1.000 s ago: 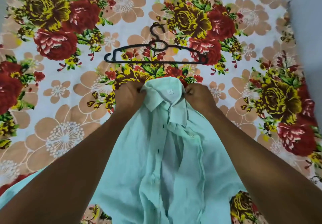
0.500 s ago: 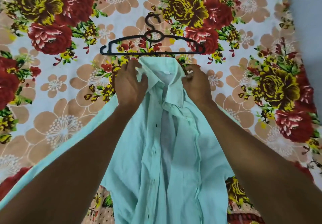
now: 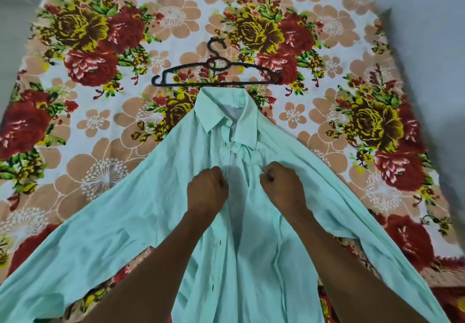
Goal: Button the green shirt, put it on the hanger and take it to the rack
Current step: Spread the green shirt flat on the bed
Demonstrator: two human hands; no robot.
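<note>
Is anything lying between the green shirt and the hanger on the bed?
Nothing visible. The black hanger lies flat on the floral bedsheet just beyond the green shirt, whose collar nearly meets its bottom bar. Both hands grip the shirt front.

Both hands off the collar [image 3: 227,111] and lower on the shirt [image 3: 141,212], left hand [image 3: 207,188] gripping the buttonhole edge, right hand [image 3: 283,186] gripping the opposite edge, collar now lying flat just below the hanger [image 3: 217,72], sleeves spread wider
</note>
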